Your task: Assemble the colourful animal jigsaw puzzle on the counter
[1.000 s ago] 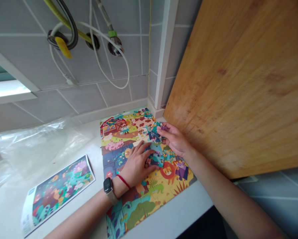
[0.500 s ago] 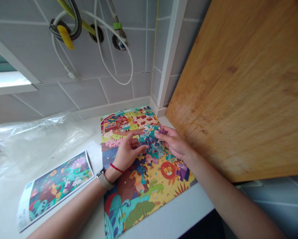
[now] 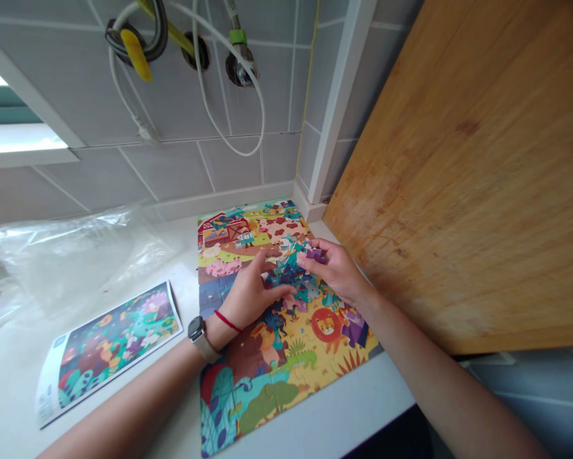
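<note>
A colourful jigsaw puzzle [image 3: 269, 398] with farm and jungle animals lies on the white counter. Over its middle is a heap of loose puzzle pieces [image 3: 293, 258], mostly teal and blue. My left hand [image 3: 250, 293] rests at the left of this heap, thumb and fingers spread apart, with nothing visibly gripped. Between thumb and fingers of my right hand [image 3: 338, 273] is a purple puzzle piece [image 3: 315, 255], at the heap's right side. More purple pieces [image 3: 356, 329] lie beside the lion picture. The heap is partly hidden by my fingers.
Left of the puzzle lies a printed picture sheet [image 3: 118, 347], with a crumpled clear plastic bag [image 3: 76, 261] behind it. A large wooden board [image 3: 468, 191] leans at the right. Hoses and a white cable [image 3: 262, 121] hang on the tiled wall [image 3: 171, 169].
My left hand's thumb and fingers have spread wider over the loose pieces. My right hand still pinches the purple piece, nearly in place. The whole view has shifted slightly.
</note>
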A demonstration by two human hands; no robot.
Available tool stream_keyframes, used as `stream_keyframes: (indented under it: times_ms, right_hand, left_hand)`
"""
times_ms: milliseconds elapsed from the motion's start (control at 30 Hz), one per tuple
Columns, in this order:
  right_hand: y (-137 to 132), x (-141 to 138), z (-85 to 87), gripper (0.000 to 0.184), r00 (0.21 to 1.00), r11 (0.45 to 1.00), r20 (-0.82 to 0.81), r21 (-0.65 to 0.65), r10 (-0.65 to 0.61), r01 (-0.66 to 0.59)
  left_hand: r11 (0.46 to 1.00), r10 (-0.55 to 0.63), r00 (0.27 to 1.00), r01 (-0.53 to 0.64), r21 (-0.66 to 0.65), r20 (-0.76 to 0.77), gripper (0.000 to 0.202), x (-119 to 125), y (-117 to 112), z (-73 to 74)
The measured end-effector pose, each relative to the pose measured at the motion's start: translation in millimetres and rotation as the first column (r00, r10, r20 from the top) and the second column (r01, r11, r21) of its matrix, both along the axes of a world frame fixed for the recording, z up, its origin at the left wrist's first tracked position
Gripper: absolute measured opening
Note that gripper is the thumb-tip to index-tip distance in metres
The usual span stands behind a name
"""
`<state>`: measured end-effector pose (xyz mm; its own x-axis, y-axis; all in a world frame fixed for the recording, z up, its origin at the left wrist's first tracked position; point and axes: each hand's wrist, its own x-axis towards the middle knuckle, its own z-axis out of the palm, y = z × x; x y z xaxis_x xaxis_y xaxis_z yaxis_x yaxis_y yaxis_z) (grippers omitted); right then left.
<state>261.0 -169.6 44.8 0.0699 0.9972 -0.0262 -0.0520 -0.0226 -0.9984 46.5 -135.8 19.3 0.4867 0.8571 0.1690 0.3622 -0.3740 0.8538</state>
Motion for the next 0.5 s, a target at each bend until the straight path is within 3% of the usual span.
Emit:
stream_keyframes:
  times_ms: [100, 167, 233, 300, 367, 500]
  right_hand:
    - [1, 10, 0.9, 0.041, 0.997, 0.996, 0.033, -0.051, 0.071, -0.070]
    - [1, 16, 0.7, 0.042, 0.970, 0.972, 0.111, -0.113, 0.216, -0.204]
    - [-1, 18, 0.1, 0.045, 0.894, 0.929, 0.259, -0.154, 0.366, -0.336]
    - [-4, 16, 0.0, 0.048, 0.796, 0.898, 0.419, -0.159, 0.438, -0.410]
    - [-7, 14, 1.2, 0.052, 0.718, 0.887, 0.534, -0.157, 0.447, -0.435]
    - [-10, 16, 7.7, 0.061, 0.645, 0.868, 0.601, -0.190, 0.472, -0.458]
  left_hand:
    - [0.970, -0.215, 0.971, 0.225, 0.095, -0.102, 0.095, -9, 5, 1.4]
    - [0.944, -0.290, 0.942, 0.310, 0.108, -0.170, 0.098, -13, 7, 1.6]
    - [0.943, -0.291, 0.936, 0.315, 0.104, -0.197, 0.090, -15, 9, 1.0]
    - [0.948, -0.282, 0.939, 0.304, 0.094, -0.195, 0.085, -15, 9, 0.2]
    - [0.948, -0.287, 0.937, 0.308, 0.085, -0.197, 0.081, -14, 9, -0.6]
    - [0.951, -0.280, 0.940, 0.299, 0.077, -0.196, 0.074, -14, 10, -3.2]
